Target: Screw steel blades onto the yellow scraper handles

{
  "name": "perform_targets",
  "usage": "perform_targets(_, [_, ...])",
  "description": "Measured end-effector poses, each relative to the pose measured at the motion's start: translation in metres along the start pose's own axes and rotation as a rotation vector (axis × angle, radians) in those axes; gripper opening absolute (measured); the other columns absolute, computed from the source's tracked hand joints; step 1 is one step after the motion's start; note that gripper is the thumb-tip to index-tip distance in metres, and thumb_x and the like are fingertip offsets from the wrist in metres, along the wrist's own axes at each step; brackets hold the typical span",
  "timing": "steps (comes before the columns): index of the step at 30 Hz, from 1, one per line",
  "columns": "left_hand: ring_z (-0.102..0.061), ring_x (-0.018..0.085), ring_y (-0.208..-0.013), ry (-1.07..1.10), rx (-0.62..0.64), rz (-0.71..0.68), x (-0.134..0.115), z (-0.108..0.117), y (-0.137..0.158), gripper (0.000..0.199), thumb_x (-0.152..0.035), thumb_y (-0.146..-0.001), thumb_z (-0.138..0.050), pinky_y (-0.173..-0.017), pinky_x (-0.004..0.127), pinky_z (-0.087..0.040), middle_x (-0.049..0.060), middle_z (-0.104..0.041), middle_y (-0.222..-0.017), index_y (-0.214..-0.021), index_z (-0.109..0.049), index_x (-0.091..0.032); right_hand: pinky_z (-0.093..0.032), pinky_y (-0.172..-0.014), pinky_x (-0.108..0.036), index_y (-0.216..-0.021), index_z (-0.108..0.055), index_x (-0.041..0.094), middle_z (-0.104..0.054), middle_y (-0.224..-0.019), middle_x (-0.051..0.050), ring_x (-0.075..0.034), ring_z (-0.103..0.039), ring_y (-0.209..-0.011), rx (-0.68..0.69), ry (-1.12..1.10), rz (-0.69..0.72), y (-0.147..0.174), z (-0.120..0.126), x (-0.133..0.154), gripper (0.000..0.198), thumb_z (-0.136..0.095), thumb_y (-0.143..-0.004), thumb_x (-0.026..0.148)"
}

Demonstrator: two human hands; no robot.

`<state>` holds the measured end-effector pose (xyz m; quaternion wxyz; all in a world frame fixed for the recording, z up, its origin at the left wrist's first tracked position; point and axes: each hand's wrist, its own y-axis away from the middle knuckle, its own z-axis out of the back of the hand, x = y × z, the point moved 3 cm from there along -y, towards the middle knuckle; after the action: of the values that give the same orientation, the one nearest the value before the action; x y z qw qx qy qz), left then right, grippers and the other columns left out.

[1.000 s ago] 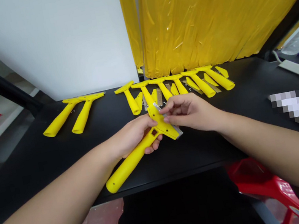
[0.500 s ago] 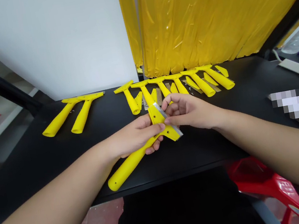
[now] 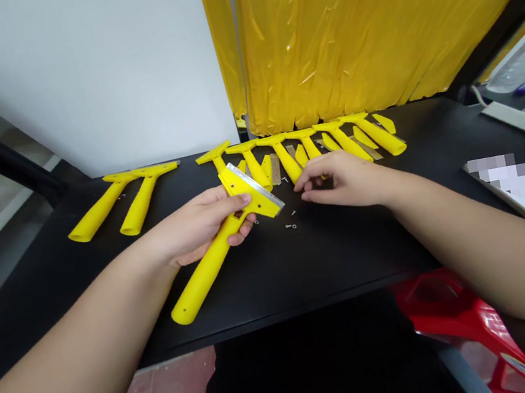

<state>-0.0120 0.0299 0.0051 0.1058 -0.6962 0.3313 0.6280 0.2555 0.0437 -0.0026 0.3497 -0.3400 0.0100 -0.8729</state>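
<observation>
Left hand (image 3: 203,220): its fingers are clamping on a yellow scraper (image 3: 215,257), which is tilting above the near middle of the black bench (image 3: 344,256), its blade (image 3: 257,186) facing far right. Right hand (image 3: 349,182): its fingers are curling just right of loose screws (image 3: 289,226); whether they are pinching anything cannot be told. Two yellow handles (image 3: 141,204) are lying far left; more handles (image 3: 381,135) are lining the far right.
</observation>
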Motion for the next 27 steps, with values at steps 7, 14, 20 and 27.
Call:
perform_targets(7, [-0.062, 0.013, -0.064, 0.065, -0.025, 0.037, 0.007, 0.002, -0.005, 0.007, -0.020, -0.097, -0.072, -0.047, 0.017, -0.045, 0.007, -0.067, -0.078, -0.096, -0.070, -0.013, -0.052, -0.083, -0.034, -0.101, -0.081, 0.019, -0.078, -0.094, -0.006, -0.021, -0.071, -0.088, 0.202, 0.150, 0.087, -0.008, -0.024, 0.020, 0.017, -0.069, -0.093, 0.011])
perform_targets(14, [-0.059, 0.013, -0.065, 0.071, -0.060, -0.005, 0.004, 0.002, -0.005, 0.010, -0.018, -0.093, -0.077, -0.048, 0.019, -0.046, 0.006, -0.067, -0.079, -0.101, -0.074, -0.014, -0.049, -0.076, -0.031, -0.103, -0.081, 0.019, -0.071, -0.093, -0.004, -0.018, -0.067, -0.086, 0.190, 0.071, 0.070, -0.001, -0.018, 0.024, 0.012, -0.074, -0.093, 0.021])
perform_targets(20, [-0.056, 0.011, -0.061, -0.006, -0.048, -0.037, -0.001, -0.007, -0.002, 0.006, -0.017, -0.097, -0.072, -0.051, 0.019, -0.046, 0.004, -0.064, -0.071, -0.097, -0.074, -0.012, -0.050, -0.076, -0.032, -0.096, -0.080, 0.020, -0.067, -0.088, -0.003, -0.018, -0.065, -0.082, 0.250, 0.033, 0.082, -0.005, -0.029, 0.025, 0.005, -0.077, -0.092, 0.020])
perform_targets(27, [-0.056, 0.011, -0.061, -0.012, -0.051, -0.061, 0.002, -0.012, -0.002, 0.005, -0.018, -0.097, -0.069, -0.052, 0.019, -0.045, 0.003, -0.064, -0.071, -0.096, -0.070, -0.013, -0.045, -0.073, -0.033, -0.088, -0.071, 0.020, -0.066, -0.085, -0.003, -0.018, -0.059, -0.078, 0.187, 0.034, 0.021, -0.003, -0.020, 0.019, 0.007, -0.071, -0.095, 0.019])
